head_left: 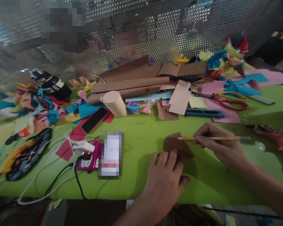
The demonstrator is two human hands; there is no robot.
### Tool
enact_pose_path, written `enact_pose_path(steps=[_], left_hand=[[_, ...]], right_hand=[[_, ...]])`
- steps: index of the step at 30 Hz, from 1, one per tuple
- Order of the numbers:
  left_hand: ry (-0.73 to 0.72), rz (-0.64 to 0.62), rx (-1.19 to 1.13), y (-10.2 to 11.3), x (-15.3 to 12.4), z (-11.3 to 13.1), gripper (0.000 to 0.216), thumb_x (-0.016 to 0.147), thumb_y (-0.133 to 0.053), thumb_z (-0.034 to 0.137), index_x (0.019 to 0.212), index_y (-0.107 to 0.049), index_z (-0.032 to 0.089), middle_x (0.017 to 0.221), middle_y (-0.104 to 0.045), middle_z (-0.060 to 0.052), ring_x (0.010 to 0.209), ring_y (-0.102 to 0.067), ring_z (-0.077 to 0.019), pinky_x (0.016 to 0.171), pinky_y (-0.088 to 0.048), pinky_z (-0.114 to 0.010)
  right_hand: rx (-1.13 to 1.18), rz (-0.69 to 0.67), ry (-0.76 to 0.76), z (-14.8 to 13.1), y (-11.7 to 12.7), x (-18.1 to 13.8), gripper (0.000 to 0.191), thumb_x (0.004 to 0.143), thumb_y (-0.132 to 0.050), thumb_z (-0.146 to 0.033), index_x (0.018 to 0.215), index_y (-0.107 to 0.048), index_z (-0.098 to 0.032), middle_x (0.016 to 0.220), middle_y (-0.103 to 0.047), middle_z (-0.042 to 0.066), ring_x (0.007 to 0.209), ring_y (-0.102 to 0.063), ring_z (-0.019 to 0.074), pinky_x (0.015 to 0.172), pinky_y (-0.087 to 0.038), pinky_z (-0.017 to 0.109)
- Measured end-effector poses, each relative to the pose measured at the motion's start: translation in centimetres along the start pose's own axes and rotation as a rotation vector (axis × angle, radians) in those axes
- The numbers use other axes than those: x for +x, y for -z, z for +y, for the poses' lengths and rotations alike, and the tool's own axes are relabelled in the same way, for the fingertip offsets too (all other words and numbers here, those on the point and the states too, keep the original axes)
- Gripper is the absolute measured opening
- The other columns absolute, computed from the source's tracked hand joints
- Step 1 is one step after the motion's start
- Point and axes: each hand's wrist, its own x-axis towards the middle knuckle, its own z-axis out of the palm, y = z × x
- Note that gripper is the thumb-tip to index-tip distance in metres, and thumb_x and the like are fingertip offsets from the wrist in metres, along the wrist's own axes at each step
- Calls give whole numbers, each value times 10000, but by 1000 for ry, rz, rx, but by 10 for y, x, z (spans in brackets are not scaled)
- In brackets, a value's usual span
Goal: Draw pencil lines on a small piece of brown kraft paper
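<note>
A small piece of brown paper [176, 144] with a rounded upper left edge lies on the green tabletop [141, 135]. My left hand [165, 175] rests palm down with its fingers spread, the fingertips on the paper's lower edge. In my right hand [212, 141] a pencil [226, 138] is pinched, lying nearly level. Its tip points left and sits over the upper part of the paper; whether it touches cannot be made out.
Scissors [233, 100], folded brown paper [132, 84] and a paper roll [114, 103] lie behind. To the left are a dark phone [95, 120], a magenta power strip [88, 160] with trailing cables, a yellow glue gun [19, 155] and paper scraps [53, 116]. Perforated metal [132, 34] stands behind.
</note>
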Motion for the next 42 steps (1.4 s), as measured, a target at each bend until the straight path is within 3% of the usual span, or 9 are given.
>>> enact_pose_path(steps=[6, 14, 24, 36, 42], left_hand=[[-1, 15, 23, 0, -5, 4, 510, 959, -614, 536, 1316, -656, 174, 1372, -673, -52, 1039, -584, -240, 952, -512, -409], [-10, 5, 56, 0, -7, 5, 565, 998, -531, 547, 1388, -613, 146, 1421, -636, -90, 1034, -561, -236, 943, -501, -409], [4, -10, 19, 0, -8, 4, 526, 1000, -544, 523, 1382, -621, 170, 1422, -646, -55, 1033, -584, -239, 953, -506, -414], [25, -23, -6, 1, -8, 2, 552, 1013, -533, 494, 1459, -541, 170, 1418, -649, -72, 1067, -587, -239, 964, -503, -424], [17, -13, -3, 2, -9, 2, 491, 1005, -546, 507, 1406, -579, 226, 1424, -645, -40, 1073, -584, -234, 952, -499, -427]], right_hand=[[118, -266, -89, 2, -16, -4, 445, 797, -730, -648, 733, -640, -217, 615, -630, 8, 549, -563, 154, 501, -443, 275], [17, -346, -16, -1, -23, -4, 412, 859, -669, -615, 753, -690, -218, 667, -681, 26, 585, -592, 166, 546, -465, 283], [-100, -200, 30, 5, -10, -3, 206, 848, -609, -380, 699, -611, -237, 583, -617, -12, 516, -535, 146, 485, -383, 259], [-208, 5, 14, -7, 6, 0, 213, 795, -582, -357, 612, -536, -260, 552, -554, -15, 522, -476, 164, 489, -316, 285], [-207, 48, 26, -8, 9, 0, 233, 807, -615, -378, 615, -549, -263, 564, -582, -9, 533, -500, 172, 500, -348, 289]])
